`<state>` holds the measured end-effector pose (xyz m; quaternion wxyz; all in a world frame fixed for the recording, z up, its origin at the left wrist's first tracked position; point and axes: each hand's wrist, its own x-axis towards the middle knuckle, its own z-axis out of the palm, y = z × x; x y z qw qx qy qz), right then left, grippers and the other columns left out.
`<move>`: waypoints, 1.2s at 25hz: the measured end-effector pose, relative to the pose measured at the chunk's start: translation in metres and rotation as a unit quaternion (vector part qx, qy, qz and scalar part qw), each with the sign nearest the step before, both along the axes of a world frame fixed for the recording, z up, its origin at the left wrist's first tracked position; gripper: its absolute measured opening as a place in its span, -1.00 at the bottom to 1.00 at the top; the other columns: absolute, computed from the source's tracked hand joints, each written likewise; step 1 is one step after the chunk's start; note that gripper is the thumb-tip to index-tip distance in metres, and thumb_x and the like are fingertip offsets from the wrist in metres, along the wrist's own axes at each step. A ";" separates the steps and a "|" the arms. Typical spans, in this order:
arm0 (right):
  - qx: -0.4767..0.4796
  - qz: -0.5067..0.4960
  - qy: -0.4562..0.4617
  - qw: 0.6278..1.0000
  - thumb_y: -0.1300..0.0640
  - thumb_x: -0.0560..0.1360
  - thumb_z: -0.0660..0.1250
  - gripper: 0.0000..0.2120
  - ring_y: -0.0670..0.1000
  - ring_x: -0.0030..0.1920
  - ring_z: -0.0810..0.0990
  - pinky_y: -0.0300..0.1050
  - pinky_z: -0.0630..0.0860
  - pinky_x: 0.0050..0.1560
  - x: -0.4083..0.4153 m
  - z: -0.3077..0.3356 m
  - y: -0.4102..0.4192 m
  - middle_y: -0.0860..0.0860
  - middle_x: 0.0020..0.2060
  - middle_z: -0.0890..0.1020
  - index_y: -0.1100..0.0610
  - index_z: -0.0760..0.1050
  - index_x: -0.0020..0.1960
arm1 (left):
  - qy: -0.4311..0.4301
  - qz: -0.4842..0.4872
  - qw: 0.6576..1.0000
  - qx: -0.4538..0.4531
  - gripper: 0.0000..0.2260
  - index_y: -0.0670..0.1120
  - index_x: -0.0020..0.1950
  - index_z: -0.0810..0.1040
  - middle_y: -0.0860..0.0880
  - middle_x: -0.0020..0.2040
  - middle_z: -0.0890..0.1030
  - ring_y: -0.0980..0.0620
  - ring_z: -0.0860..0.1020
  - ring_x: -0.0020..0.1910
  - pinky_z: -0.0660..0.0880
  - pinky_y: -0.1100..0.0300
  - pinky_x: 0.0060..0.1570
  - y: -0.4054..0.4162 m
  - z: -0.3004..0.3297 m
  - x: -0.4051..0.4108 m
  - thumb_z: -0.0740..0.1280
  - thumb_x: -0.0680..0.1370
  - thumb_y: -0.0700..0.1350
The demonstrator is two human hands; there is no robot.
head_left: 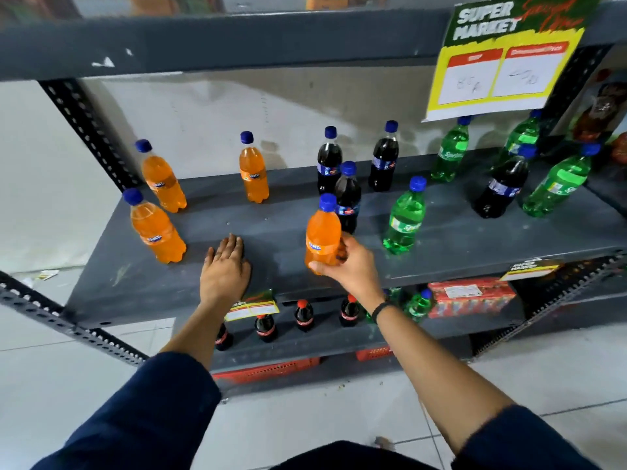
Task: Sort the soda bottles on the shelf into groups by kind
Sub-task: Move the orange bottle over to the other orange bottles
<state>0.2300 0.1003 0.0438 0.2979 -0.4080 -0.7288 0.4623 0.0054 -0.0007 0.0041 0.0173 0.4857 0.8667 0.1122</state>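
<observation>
My right hand point(349, 266) grips an orange soda bottle point(322, 232) upright near the front of the grey shelf point(475, 239). My left hand point(225, 269) lies flat and empty on the shelf's front edge. Three more orange bottles stand to the left: front left orange bottle point(154, 227), back left orange bottle point(163, 178) and middle orange bottle point(253, 169). Dark cola bottles stand mid-shelf, one point(347, 198) right behind the held bottle, with two cola bottles point(329, 162) point(383, 159) at the back and another cola bottle point(502, 184) to the right. Green soda bottles point(405, 218) point(556, 184) point(451, 152) fill the right side.
A yellow price sign point(498, 62) hangs from the upper shelf at the right. The lower shelf holds red-capped cola bottles point(303, 315), a small green bottle point(419, 305) and a red carton point(471, 296). Red crates point(268, 371) sit underneath. Perforated metal uprights point(88, 130) frame the left side.
</observation>
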 end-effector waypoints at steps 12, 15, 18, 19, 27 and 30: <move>0.020 0.010 -0.005 1.000 0.13 0.26 0.55 -0.44 0.17 0.10 0.58 -0.08 0.48 0.06 -0.122 -0.009 0.017 0.19 0.10 0.63 0.20 0.45 0.19 | 0.004 0.014 1.000 0.018 -0.56 -0.18 0.48 0.13 -0.12 0.53 0.17 -0.02 0.07 0.53 -0.03 -0.01 0.52 0.004 -0.006 -0.005 0.00 0.61 -0.10; 0.019 0.020 -0.002 1.000 0.11 0.28 0.54 -0.40 0.19 0.12 0.58 0.05 0.53 0.15 -0.118 -0.014 0.016 0.19 0.12 0.62 0.19 0.41 0.24 | 0.001 0.012 1.000 0.020 -0.56 -0.18 0.48 0.14 -0.12 0.53 0.17 -0.02 0.07 0.53 -0.03 0.00 0.52 0.004 -0.005 -0.004 0.01 0.61 -0.10; -0.023 0.015 -0.008 1.000 0.10 0.29 0.53 -0.26 0.16 0.23 0.52 0.08 0.48 0.26 -0.100 -0.019 0.016 0.21 0.25 0.53 0.17 0.29 0.38 | -0.006 0.013 0.999 0.031 -0.58 -0.20 0.46 0.20 -0.15 0.51 0.21 -0.05 0.11 0.52 0.00 0.02 0.52 0.003 -0.003 -0.002 0.03 0.61 -0.10; -0.041 0.012 -0.005 0.999 0.11 0.30 0.52 -0.24 0.15 0.28 0.49 0.06 0.45 0.30 -0.090 -0.020 0.015 0.22 0.29 0.49 0.18 0.26 0.40 | -0.007 0.017 0.999 0.030 -0.58 -0.21 0.45 0.20 -0.16 0.51 0.22 -0.06 0.11 0.52 0.01 0.03 0.52 0.002 -0.003 0.000 0.03 0.61 -0.10; -0.002 -0.080 0.066 0.995 0.13 0.40 0.45 -0.71 -0.29 -0.17 0.60 -0.38 0.56 -0.04 0.018 -0.028 0.016 0.15 -0.03 0.68 0.23 0.56 0.07 | -0.065 0.052 0.994 0.074 -0.63 -0.32 0.20 0.42 -0.32 0.26 0.49 -0.30 0.39 0.29 0.38 -0.15 0.26 0.014 0.006 0.093 0.08 0.58 -0.06; 0.026 -0.123 0.060 0.990 0.08 0.41 0.43 -0.80 -0.31 -0.24 0.59 -0.42 0.55 -0.12 0.065 -0.028 0.033 0.07 -0.16 0.69 0.18 0.60 -0.04 | -0.050 -0.038 0.996 0.068 -0.59 -0.28 0.34 0.36 -0.28 0.39 0.40 -0.21 0.32 0.42 0.22 -0.02 0.43 0.033 0.005 0.135 0.09 0.60 -0.05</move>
